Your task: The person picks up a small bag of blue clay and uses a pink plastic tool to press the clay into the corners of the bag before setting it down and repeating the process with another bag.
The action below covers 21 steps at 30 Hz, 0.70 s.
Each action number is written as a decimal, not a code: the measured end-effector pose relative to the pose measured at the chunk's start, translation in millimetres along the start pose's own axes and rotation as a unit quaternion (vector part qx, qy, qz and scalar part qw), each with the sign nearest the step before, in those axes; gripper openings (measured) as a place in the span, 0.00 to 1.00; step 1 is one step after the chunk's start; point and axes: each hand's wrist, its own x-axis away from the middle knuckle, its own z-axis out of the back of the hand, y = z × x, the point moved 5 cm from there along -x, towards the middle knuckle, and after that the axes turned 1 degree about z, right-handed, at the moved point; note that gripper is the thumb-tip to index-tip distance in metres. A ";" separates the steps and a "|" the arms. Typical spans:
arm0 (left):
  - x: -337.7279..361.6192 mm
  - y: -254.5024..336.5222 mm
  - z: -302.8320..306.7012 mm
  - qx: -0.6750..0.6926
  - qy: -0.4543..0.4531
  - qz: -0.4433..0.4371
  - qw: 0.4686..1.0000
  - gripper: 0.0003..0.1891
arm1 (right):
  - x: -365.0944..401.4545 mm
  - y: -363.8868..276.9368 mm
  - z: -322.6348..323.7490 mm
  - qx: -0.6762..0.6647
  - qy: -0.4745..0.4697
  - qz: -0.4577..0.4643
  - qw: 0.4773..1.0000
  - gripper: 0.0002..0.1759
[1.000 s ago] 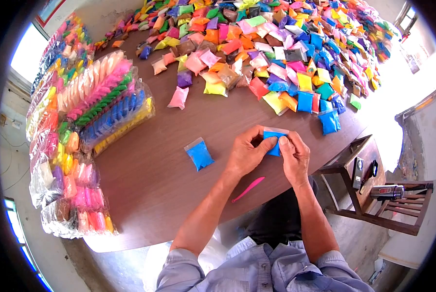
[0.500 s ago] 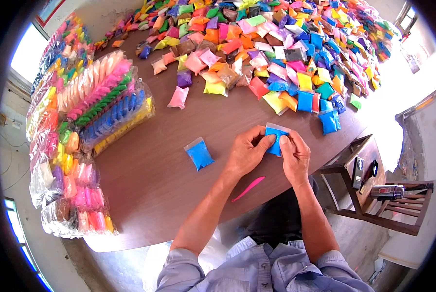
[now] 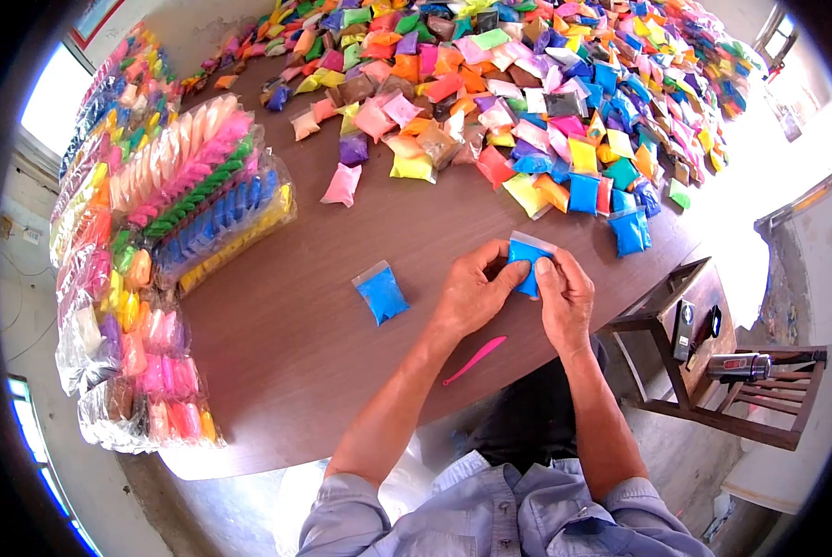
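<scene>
Between my two hands is a small clear plastic bag of blue clay [image 3: 530, 249], held just above the table's near side. My left hand [image 3: 474, 290] grips its left edge, thumb on the front face. On the right edge, my right hand [image 3: 564, 295] has its thumb on the front and its fingers curled behind. A second blue bag [image 3: 381, 292] lies flat on the table to the left of my hands. Below them rests a pink plastic modelling knife [image 3: 474, 360].
A large heap of colourful small bags [image 3: 527, 102] covers the far side of the brown table [image 3: 286, 362]. Long clear packs of bags [image 3: 212, 204] are stacked at the left. At the right, a wooden chair [image 3: 713, 343] holds a metal flask [image 3: 739, 367] and a dark box [image 3: 683, 330].
Almost nothing differs. Both hands stay on the blue bag, with only a very slight shift of the thumbs.
</scene>
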 end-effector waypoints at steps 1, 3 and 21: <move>0.2 0.4 0.4 0.008 0.005 0.001 1.000 0.11 | 0.0 -1.5 -1.5 0.000 0.000 0.000 1.000 0.13; -0.6 -2.3 0.1 0.016 0.010 0.002 1.000 0.11 | -0.7 -3.5 -4.0 0.023 0.001 0.001 1.000 0.16; -0.3 3.4 -1.8 0.017 0.013 -0.038 0.999 0.14 | -2.6 3.0 1.9 -0.019 -0.001 0.013 1.000 0.17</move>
